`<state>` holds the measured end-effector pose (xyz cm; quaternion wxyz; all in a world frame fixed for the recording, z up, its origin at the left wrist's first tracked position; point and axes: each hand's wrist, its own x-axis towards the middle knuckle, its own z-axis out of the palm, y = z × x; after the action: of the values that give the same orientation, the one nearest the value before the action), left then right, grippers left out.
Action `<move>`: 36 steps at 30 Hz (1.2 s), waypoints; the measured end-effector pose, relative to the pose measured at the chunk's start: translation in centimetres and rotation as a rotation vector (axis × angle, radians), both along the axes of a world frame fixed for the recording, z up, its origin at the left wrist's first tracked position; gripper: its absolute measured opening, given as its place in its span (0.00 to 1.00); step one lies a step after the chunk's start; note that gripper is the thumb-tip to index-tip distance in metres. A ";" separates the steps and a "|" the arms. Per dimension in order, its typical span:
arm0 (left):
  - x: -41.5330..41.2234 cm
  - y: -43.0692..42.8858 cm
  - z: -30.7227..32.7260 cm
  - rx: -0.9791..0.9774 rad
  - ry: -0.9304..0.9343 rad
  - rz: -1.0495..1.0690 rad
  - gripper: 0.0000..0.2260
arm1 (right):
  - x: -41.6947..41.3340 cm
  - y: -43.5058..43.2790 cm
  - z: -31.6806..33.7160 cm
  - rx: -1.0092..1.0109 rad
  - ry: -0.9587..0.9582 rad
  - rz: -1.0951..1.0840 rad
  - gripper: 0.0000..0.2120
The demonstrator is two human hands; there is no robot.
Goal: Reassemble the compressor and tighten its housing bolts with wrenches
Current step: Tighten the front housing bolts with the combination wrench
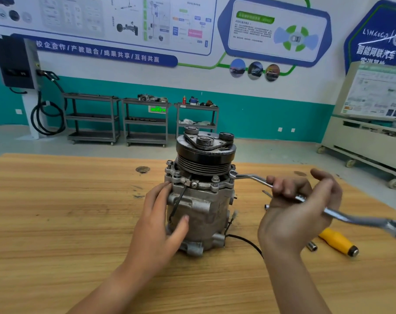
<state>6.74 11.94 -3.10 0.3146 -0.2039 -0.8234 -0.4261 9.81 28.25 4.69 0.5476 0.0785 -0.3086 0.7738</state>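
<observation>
Head view: left fingers (160, 193), spread flat, brace the compressor (201, 207) while right fingers (281, 184) curl round the wrench (249, 177), whose ring must sit square on the housing bolt (233, 173) beyond them.

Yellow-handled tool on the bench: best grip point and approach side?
Take the yellow handle mid-length, from above on the near-right side. It lies flat on the table; its far end is hidden behind the wrench in the right hand, so only this thick stretch is free.
</observation>
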 end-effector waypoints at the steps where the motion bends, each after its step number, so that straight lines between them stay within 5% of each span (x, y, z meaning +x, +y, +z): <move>1: 0.0 0.0 0.0 0.000 -0.004 0.004 0.29 | 0.3 -0.6 -0.5 0.106 0.017 -0.067 0.09; 11: 0.2 -0.1 0.1 0.017 -0.021 0.000 0.30 | 0.2 -2.3 -2.2 0.916 0.117 -0.549 0.13; 21: 0.3 0.1 1.1 0.031 0.067 -0.115 0.24 | -2.1 -8.2 -1.2 1.129 -0.103 -0.711 0.16; 24: 0.5 0.1 0.8 0.052 0.039 -0.089 0.25 | -0.9 -8.9 1.6 0.977 0.117 -0.463 0.19; 27: 0.2 0.0 0.2 0.011 0.003 -0.021 0.26 | 1.1 -7.5 5.7 0.554 0.290 0.057 0.18; 30: 0.1 -0.1 0.0 0.002 0.006 -0.020 0.28 | 0.6 -3.1 9.0 0.239 0.153 0.439 0.23; 36: -0.1 -0.5 0.4 0.032 -0.005 -0.027 0.27 | -4.2 3.0 8.0 -0.120 -0.249 0.684 0.23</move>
<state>6.61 11.48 -2.68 0.3098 -0.2089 -0.8145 -0.4438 5.62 31.29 12.64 0.2189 0.0501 -0.2828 0.9325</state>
